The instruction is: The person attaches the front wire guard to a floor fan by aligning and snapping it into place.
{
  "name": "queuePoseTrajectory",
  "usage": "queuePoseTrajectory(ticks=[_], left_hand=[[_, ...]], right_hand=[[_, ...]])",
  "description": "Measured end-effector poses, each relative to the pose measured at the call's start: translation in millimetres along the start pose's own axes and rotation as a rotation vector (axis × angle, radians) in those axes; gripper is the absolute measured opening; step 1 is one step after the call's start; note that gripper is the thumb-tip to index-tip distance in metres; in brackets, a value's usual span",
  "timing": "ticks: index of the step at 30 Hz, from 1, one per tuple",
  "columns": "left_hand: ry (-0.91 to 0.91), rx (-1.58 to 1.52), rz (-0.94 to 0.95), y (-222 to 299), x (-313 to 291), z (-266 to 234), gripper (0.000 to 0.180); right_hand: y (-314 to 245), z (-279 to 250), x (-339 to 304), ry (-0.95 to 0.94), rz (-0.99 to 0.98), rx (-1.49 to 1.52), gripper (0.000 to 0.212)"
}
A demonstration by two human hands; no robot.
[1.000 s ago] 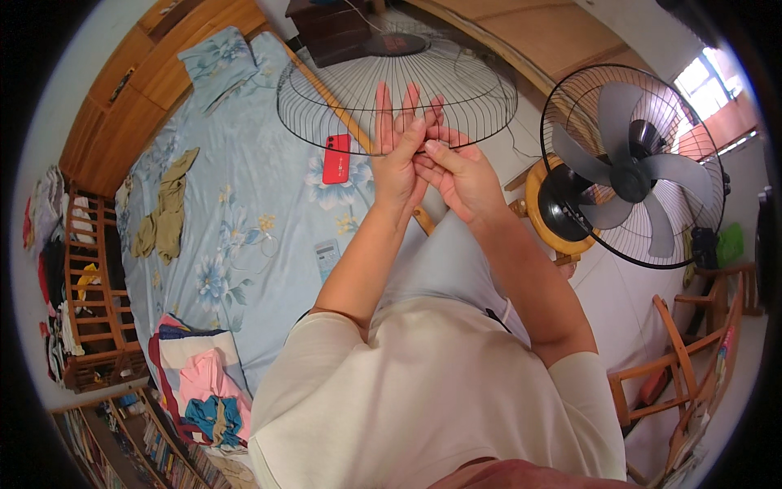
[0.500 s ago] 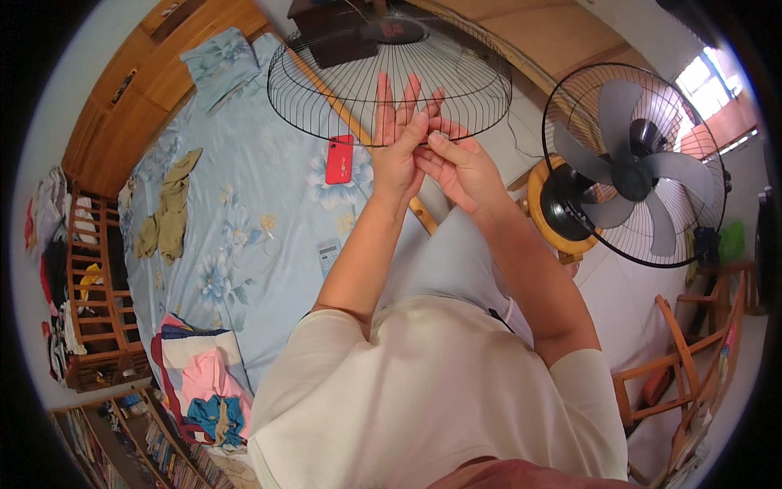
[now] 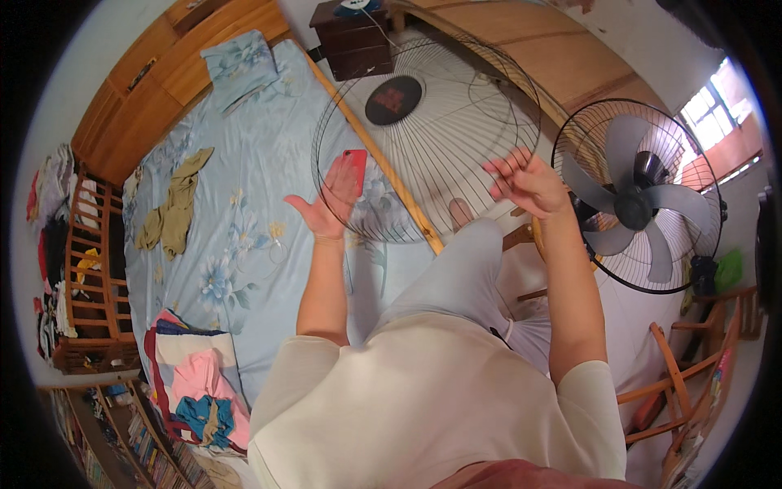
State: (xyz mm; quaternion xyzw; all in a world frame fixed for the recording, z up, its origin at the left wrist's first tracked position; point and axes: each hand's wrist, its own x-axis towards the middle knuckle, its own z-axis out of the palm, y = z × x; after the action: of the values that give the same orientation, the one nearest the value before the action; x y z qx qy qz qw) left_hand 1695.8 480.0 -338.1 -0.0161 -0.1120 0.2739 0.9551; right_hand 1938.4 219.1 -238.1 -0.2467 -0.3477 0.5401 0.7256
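A round black wire fan grille [image 3: 395, 100] with a dark centre disc is in front of me, tilted, its wires spread between my hands. At its left rim my left hand [image 3: 332, 202] is open, fingers stretched up and thumb out to the side; the palm seems to rest against the rim. My right hand [image 3: 533, 187] has its fingers curled at the grille's right edge, gripping the wire. To the right stands a fan [image 3: 631, 208] with its grey blades exposed at the front and a wire guard behind them.
A blue flowered bed [image 3: 236, 212] on the left bears a red phone [image 3: 358, 169], olive trousers [image 3: 179, 204] and folded clothes [image 3: 199, 375]. A dark wooden cabinet [image 3: 350, 41] stands beyond the grille. Wooden chair parts [image 3: 676, 375] lie at the lower right.
My hands, close together at the grille's near rim before, have moved apart to its left and right sides. The grille has tipped so that its broad face and centre disc show.
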Motion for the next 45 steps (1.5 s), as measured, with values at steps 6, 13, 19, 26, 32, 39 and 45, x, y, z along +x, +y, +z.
queuePoseTrajectory(ticks=[6, 13, 19, 26, 32, 39, 45], left_hand=[[0.368, 0.611, 0.025, 110, 20, -43, 0.055], [0.69, 0.812, 0.358, 64, 30, 14, 0.024], [0.719, 0.827, 0.455, 47, 24, 27, 0.019], [0.646, 0.773, 0.445, 56, 16, 0, 0.017], [0.809, 0.718, 0.44, 54, 9, -22, 0.019], [0.936, 0.667, 0.422, 39, 3, -48, 0.019], [0.88, 0.614, 0.346, 41, -11, -79, 0.029]], right_hand=[[0, -38, -36, -0.033, 0.338, -0.213, 0.025], [54, -44, -38, 0.38, -0.02, 0.136, 0.021], [72, -64, -41, 0.542, -0.098, 0.27, 0.02], [71, -61, -33, 0.515, -0.139, 0.34, 0.022], [50, -25, -14, 0.465, -0.2, 0.299, 0.025], [39, 2, -3, 0.435, -0.179, 0.055, 0.023], [39, 21, 4, 0.535, -0.142, -0.161, 0.028]])
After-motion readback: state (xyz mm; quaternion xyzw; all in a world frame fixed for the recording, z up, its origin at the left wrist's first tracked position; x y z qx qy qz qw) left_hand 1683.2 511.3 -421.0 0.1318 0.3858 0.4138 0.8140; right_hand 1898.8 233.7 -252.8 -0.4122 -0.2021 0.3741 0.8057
